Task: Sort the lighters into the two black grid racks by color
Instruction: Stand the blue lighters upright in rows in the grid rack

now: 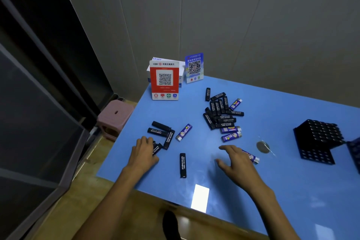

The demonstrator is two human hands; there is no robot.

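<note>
Black and blue lighters lie scattered on the blue table (pixel 292 181). A main heap of black lighters (pixel 219 114) has a few blue lighters (pixel 230 132) at its near edge. My left hand (pixel 144 150) curls its fingers over two black lighters (pixel 157 147) at the left cluster. My right hand (pixel 236 160) hovers with fingers spread, holding nothing, and partly covers a blue lighter (pixel 253 157). A single black lighter (pixel 182 165) lies between my hands, and a lone blue lighter (pixel 184 132) lies farther back. One black grid rack (pixel 319 136) stands at the right, and a second rack (pixel 354 152) is cut off by the frame edge.
Two QR-code stands, a red stand (pixel 164 80) and a blue stand (pixel 194 68), are at the table's far left corner with a white box behind them. A pink stool (pixel 116 117) sits on the floor left of the table. A grey smudge (pixel 263 147) marks the tabletop near the rack.
</note>
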